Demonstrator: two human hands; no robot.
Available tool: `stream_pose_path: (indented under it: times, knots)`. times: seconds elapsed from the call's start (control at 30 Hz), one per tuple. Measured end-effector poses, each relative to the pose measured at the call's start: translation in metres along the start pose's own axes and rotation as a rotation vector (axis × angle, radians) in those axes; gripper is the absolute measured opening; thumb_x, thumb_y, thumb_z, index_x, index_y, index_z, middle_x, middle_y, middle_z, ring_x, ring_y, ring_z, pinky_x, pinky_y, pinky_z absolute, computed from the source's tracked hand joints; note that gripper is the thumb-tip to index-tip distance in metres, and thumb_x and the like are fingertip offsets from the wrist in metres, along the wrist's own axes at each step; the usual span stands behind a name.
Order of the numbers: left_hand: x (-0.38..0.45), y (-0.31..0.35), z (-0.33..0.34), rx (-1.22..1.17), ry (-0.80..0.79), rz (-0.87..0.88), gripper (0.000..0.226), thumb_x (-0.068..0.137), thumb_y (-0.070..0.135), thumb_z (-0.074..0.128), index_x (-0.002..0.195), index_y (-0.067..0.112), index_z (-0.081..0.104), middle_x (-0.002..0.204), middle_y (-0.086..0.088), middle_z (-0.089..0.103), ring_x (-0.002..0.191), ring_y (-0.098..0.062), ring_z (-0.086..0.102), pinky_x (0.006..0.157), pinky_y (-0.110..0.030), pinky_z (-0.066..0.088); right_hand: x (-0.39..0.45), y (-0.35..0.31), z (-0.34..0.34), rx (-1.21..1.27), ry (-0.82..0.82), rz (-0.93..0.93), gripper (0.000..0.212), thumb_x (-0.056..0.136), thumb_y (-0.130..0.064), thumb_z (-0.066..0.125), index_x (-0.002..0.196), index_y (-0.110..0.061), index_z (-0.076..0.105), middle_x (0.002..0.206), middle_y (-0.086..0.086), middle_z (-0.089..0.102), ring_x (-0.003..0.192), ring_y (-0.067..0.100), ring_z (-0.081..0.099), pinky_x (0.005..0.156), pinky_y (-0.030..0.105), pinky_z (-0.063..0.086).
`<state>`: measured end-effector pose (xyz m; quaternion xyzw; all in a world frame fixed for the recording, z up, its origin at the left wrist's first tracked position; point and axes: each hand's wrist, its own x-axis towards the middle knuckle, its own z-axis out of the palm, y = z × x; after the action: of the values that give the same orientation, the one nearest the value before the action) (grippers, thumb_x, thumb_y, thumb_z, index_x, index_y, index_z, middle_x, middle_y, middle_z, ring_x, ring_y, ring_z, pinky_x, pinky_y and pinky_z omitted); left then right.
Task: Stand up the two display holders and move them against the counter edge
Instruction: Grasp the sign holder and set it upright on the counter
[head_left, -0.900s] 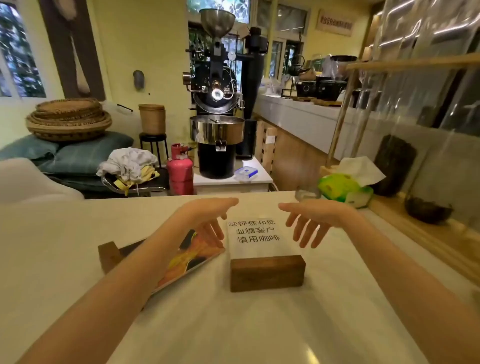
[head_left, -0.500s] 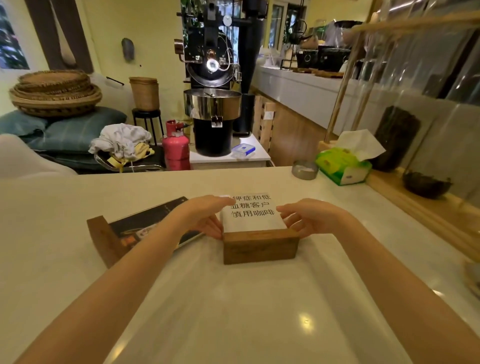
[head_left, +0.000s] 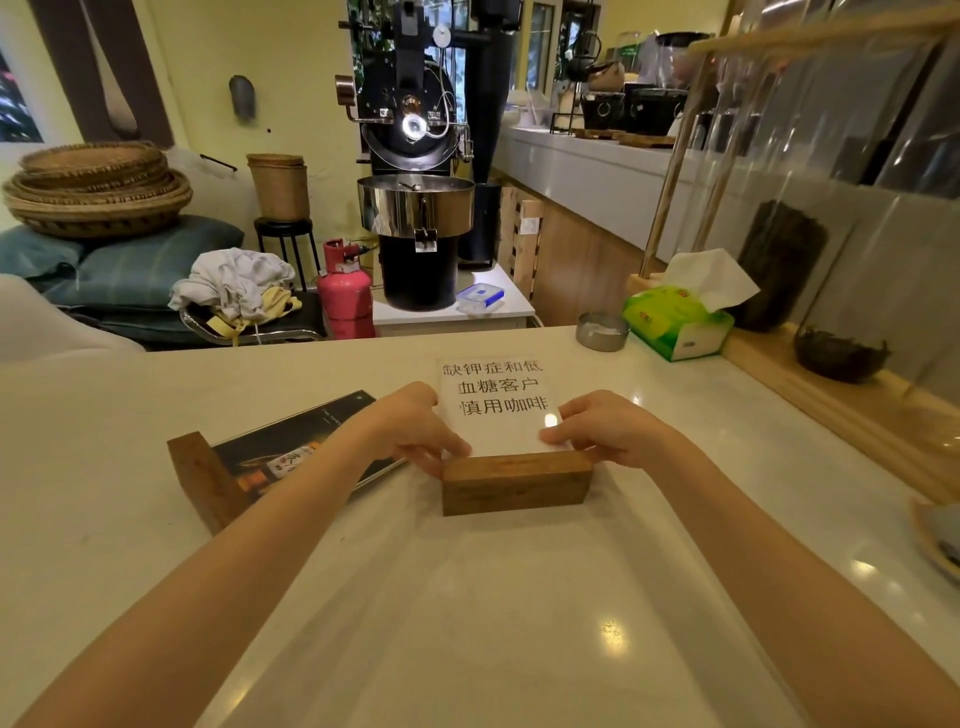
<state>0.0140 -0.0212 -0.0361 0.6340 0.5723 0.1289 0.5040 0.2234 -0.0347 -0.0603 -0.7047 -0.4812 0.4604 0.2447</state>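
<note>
A display holder (head_left: 517, 480) with a wooden base and a clear panel of black Chinese text lies tipped back on the white counter (head_left: 467, 623). My left hand (head_left: 410, 431) grips the panel's left edge just above the base. My right hand (head_left: 602, 431) grips its right edge. A second display holder (head_left: 260, 462) lies flat to the left, with a wooden base toward me and a dark picture panel partly hidden under my left forearm.
A green tissue box (head_left: 675, 322) and a small metal ashtray (head_left: 601, 331) sit at the counter's far right. A wooden ledge (head_left: 831, 410) with glass jars runs along the right side. A dish (head_left: 940, 540) pokes in at the right edge. A coffee roaster (head_left: 415, 171) stands beyond the counter.
Both hands came down from open in the air onto the sides of the text holder's panel and closed on it. The view tilted downward.
</note>
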Motion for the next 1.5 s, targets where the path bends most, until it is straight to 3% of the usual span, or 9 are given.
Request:
stream_pose_path:
  times: [0.17,0.37,0.47,0.6,0.9,1.03,1.27,1.43,1.5]
  knots:
    - [-0.001,0.003,0.003,0.022,0.114,0.174,0.071,0.072,-0.004,0.069,0.133,0.014,0.036,0.082,0.002,0.053,0.07,-0.015,0.057,0.046,-0.026,0.055,-0.013,-0.004,-0.004,0.088,0.085,-0.135,0.04,0.076,-0.014,0.071,0.108,-0.016,0.048,0.09,-0.002,0.057,0.074,0.013,0.059,0.05,0.022,0.051]
    - [-0.001,0.004,0.01,0.124,0.279,0.422,0.09,0.072,0.001,0.071,0.141,0.027,0.018,0.085,0.001,0.051,0.074,-0.018,0.061,0.053,-0.029,0.056,-0.021,0.007,-0.005,0.129,0.217,-0.349,0.037,0.077,-0.014,0.07,0.108,-0.014,0.049,0.1,0.007,0.065,0.086,0.023,0.065,0.055,0.027,0.055]
    - [-0.001,0.001,0.015,0.18,0.369,0.503,0.096,0.073,0.004,0.071,0.144,0.026,0.009,0.093,-0.004,0.054,0.081,-0.023,0.062,0.068,-0.036,0.056,-0.027,0.01,-0.002,0.16,0.284,-0.427,0.036,0.078,-0.012,0.07,0.106,-0.014,0.048,0.102,0.008,0.065,0.087,0.025,0.065,0.06,0.031,0.058]
    - [0.001,-0.009,0.025,0.208,0.444,0.605,0.097,0.075,0.005,0.069,0.145,0.022,0.004,0.091,-0.002,0.053,0.085,-0.021,0.06,0.073,-0.028,0.046,-0.032,0.019,0.004,0.198,0.348,-0.51,0.033,0.078,-0.008,0.068,0.102,-0.015,0.047,0.106,0.01,0.065,0.085,0.025,0.065,0.065,0.034,0.058]
    - [-0.008,-0.021,0.036,0.205,0.493,0.654,0.092,0.081,0.006,0.063,0.144,0.023,-0.001,0.092,0.003,0.048,0.09,-0.016,0.055,0.079,-0.03,0.047,-0.045,0.028,0.013,0.196,0.382,-0.573,0.031,0.08,-0.008,0.066,0.102,-0.018,0.047,0.102,0.004,0.064,0.086,0.022,0.065,0.074,0.03,0.056]
    - [-0.015,-0.021,0.041,0.182,0.475,0.643,0.091,0.082,0.004,0.06,0.144,0.022,-0.004,0.111,-0.006,0.056,0.111,-0.025,0.055,0.094,-0.042,0.046,-0.053,0.028,0.02,0.181,0.423,-0.582,0.03,0.082,-0.01,0.064,0.102,-0.019,0.045,0.11,0.002,0.063,0.091,0.015,0.061,0.066,0.011,0.051]
    - [-0.02,-0.027,0.047,0.223,0.509,0.682,0.089,0.084,0.004,0.057,0.144,0.017,-0.006,0.137,-0.014,0.046,0.123,-0.03,0.047,0.099,-0.044,0.042,-0.061,0.027,0.025,0.067,0.477,-0.494,0.035,0.084,-0.016,0.062,0.114,-0.017,0.044,0.129,0.011,0.058,0.111,0.028,0.058,0.091,0.038,0.05]
    - [-0.019,-0.025,0.03,0.288,0.448,0.599,0.09,0.084,0.016,0.061,0.144,0.022,-0.006,0.126,-0.012,0.052,0.108,-0.025,0.056,0.089,-0.04,0.048,-0.071,0.026,0.041,0.087,0.886,-0.586,0.046,0.077,-0.023,0.07,0.113,-0.012,0.043,0.106,-0.001,0.055,0.09,0.018,0.058,0.072,0.027,0.053]
    - [-0.023,-0.022,0.015,0.319,0.38,0.539,0.089,0.084,0.027,0.059,0.144,0.023,-0.007,0.127,-0.011,0.051,0.107,-0.024,0.056,0.088,-0.038,0.048,-0.078,0.02,0.051,0.114,0.988,-0.688,0.04,0.079,-0.021,0.069,0.109,-0.011,0.044,0.101,-0.005,0.051,0.086,0.017,0.056,0.067,0.014,0.049]
